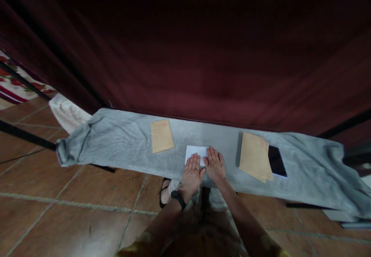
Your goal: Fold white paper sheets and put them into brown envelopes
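Note:
A white sheet of paper (193, 152) lies on a narrow table covered with a grey cloth (121, 141). Both my hands rest flat on it, side by side. My left hand (191, 174), with a black watch on the wrist, presses the paper's near left part with fingers stretched out. My right hand (214, 165) lies flat over its right part, fingers extended. Neither hand grips anything.
A brown envelope (161, 135) lies on the cloth to the left. A stack of brown envelopes (255, 155) sits to the right, beside a dark tablet (276, 161). A dark red curtain (203, 56) hangs behind. Tiled floor (72, 218) and my sandalled foot (164, 195) show below.

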{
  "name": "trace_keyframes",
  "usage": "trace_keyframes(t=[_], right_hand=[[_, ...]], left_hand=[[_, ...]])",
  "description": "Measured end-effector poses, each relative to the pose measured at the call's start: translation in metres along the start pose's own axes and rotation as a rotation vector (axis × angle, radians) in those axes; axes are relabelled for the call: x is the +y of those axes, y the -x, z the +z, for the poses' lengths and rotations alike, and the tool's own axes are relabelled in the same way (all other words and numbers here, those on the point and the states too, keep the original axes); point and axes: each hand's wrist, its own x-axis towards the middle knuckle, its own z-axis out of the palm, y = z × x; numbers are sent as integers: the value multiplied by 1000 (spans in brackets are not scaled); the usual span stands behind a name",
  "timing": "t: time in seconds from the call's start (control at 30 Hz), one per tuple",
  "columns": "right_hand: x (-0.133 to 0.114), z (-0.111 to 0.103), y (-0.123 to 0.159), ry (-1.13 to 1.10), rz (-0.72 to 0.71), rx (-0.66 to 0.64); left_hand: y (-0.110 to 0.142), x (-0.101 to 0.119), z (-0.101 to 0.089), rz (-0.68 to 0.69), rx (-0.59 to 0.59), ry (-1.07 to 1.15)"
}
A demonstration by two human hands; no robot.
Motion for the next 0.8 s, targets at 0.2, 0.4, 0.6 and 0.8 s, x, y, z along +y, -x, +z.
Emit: trace_keyframes(t=[0.2,0.4,0.6,0.8], right_hand=[[-3,-8,6,0,-34,29],[1,-16,37,-30,-221,-9],[4,-19,45,-29,-211,-22],[2,-20,44,-51,-189,-16]], left_hand=[[2,-14,-3,34,-17,-24],[17,-6,-11,100,-59,-46],[41,12,-17,113,-68,16],[35,-1,-30,-79,-15,264]])
